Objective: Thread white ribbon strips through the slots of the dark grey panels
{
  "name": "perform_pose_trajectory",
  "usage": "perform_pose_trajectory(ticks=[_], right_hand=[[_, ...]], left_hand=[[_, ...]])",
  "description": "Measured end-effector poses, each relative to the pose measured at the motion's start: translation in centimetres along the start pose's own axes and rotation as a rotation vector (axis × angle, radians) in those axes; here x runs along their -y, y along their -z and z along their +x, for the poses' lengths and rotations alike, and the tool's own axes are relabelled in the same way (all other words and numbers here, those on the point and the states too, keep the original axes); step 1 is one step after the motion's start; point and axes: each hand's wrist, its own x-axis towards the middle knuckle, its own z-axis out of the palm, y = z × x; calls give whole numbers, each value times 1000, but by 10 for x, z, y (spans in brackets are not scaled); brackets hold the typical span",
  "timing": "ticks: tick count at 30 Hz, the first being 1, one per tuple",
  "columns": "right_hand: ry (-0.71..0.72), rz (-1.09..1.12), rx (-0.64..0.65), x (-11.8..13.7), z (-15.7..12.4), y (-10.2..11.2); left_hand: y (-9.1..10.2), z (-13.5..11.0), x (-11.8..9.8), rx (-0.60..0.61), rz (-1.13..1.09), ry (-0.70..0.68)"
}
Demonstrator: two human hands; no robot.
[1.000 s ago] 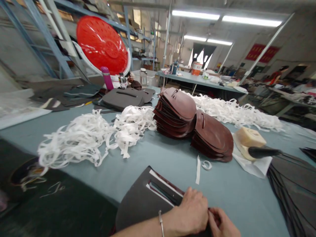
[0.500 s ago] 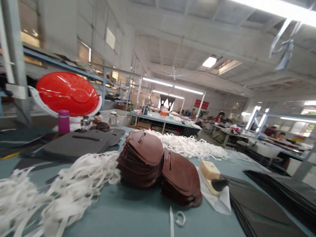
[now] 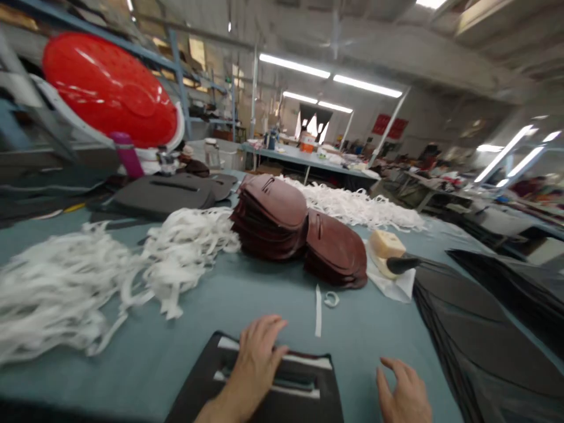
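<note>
My left hand (image 3: 255,358) rests on a black panel (image 3: 308,408) at the bottom centre, fingers stretched out and thumb apart. White tape strips (image 3: 304,361) run along the panel's upper edge and beside its long slot. Off to the right, my right hand (image 3: 404,392) is over the blue-green table, with thumb and forefinger apart and nothing visible between them. Beyond the panel lie a short white strip (image 3: 318,311) and a small curled strip (image 3: 332,299). Two stacks of brown slotted leather pieces, a left one (image 3: 273,202) and a right one (image 3: 337,244), stand farther back.
White tape heaps lie at the left (image 3: 57,282) and behind the stacks (image 3: 356,205). A yellowish block (image 3: 388,244) and a dark-handled tool (image 3: 403,264) sit on white paper. Black sheets (image 3: 467,311) are piled right; grey slotted pieces (image 3: 163,197) lie back left.
The view has tilted down, so the table things sit higher in the picture. Both my hands and the black panel have come into view at the bottom.
</note>
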Motion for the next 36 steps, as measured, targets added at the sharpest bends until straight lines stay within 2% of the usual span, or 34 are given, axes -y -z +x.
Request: perform_pose_trajectory(ticks=[3, 6, 9, 11, 13, 15, 20, 24, 27, 33, 36], right_hand=[[232, 231, 178, 63, -3, -45], [439, 328, 326, 146, -10, -78], [583, 291, 456, 211, -22, -98], [644, 291, 507, 235, -29, -105], [692, 296, 525, 245, -36, -108], [746, 264, 516, 246, -40, -108], [944, 87, 425, 249, -45, -99], [970, 25, 433, 243, -43, -94], [955, -6, 436, 212, -38, -82], [878, -23, 372, 112, -24, -39], [892, -18, 328, 88, -24, -31]], left_hand=[[37, -17, 46, -104, 114, 264], [61, -31, 74, -123, 200, 362], [63, -40, 82, -39, 225, 281], [60, -43, 81, 44, 223, 188], [58, -45, 79, 111, 212, 116], [59, -47, 76, 135, 213, 76], [56, -57, 74, 85, 369, -22], [50, -64, 75, 98, 491, -80], [50, -65, 74, 113, 526, -100], [52, -62, 72, 131, 517, -70], [52, -64, 68, 135, 503, -47]])
